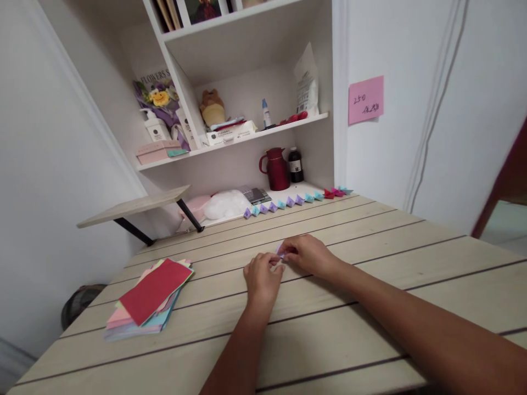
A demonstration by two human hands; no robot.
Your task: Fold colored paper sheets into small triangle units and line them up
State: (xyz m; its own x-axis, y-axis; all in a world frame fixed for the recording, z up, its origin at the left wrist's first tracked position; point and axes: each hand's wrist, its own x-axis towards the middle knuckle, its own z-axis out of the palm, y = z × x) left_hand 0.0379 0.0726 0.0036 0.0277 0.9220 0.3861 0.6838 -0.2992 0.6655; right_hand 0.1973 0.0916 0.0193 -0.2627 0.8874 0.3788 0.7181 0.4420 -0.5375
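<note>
Near the middle of the table, my left hand (263,276) and my right hand (306,255) meet around a small piece of folded purple paper (280,251). Fingers of my right hand pinch it from above and the right side. Thumb and fingertips of my left hand close on its left edge. Most of the paper is hidden by the fingers, so its folded shape does not show. Along the far table edge runs a row of small folded paper pieces (290,202) in purple, turquoise, red and pink.
A stack of coloured paper (156,291), red on top, lies at the left. Behind it stands a small raised shelf (135,207) on black legs. White shelving at the back holds a red jug (277,170) and a dark bottle (295,165). A pink note (366,101) sticks to the wall.
</note>
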